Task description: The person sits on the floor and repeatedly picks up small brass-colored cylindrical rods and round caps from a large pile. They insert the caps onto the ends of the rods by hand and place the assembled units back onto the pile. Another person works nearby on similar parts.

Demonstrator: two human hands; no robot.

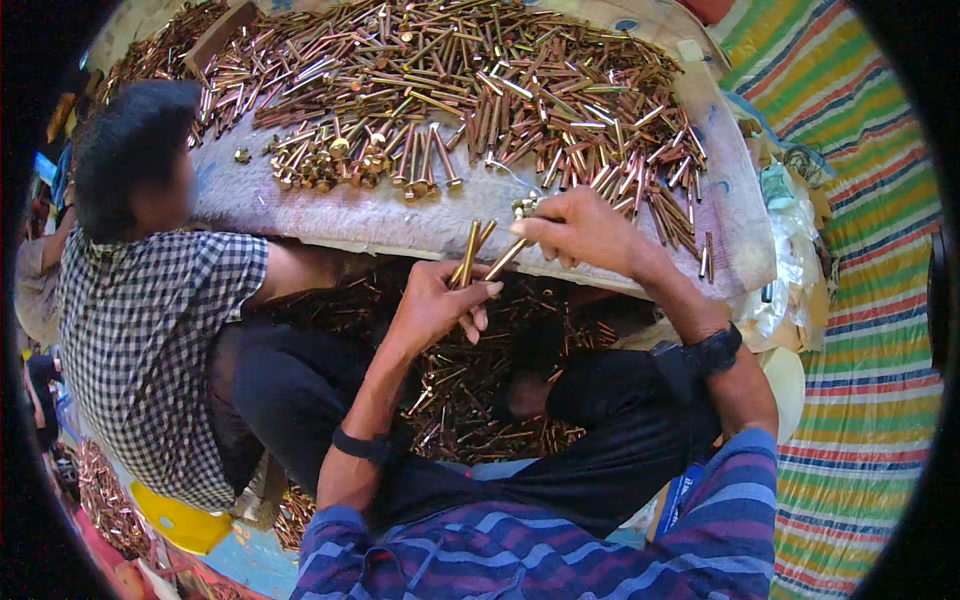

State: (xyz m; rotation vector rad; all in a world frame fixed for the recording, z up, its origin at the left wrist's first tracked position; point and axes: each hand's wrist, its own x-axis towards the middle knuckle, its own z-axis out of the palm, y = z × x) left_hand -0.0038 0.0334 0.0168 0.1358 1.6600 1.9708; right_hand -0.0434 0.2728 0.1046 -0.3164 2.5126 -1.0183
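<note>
My left hand [432, 305] is closed around a few gold-coloured metal sleeves [469, 255], which stick up past its fingers. Between my two hands slants another slim metal sleeve [506, 259]. Its lower end meets my left fingertips, and the thumb and fingers of my right hand [590, 230] pinch its upper end. Whether a bolt sits inside it I cannot tell. Small pale metal nuts [524, 207] lie at the table's front edge beside my right fingertips. Just beyond, several bolts with hex heads [425, 165] are on the cloth-covered table [400, 220].
A large heap of brassy bolts and sleeves [450, 80] covers the table's far part. Another pile [460, 400] lies below, between my legs. At my left sits a person in a checked shirt [150, 340]. Plastic bags [795, 260] and a striped sheet [860, 400] are on the right.
</note>
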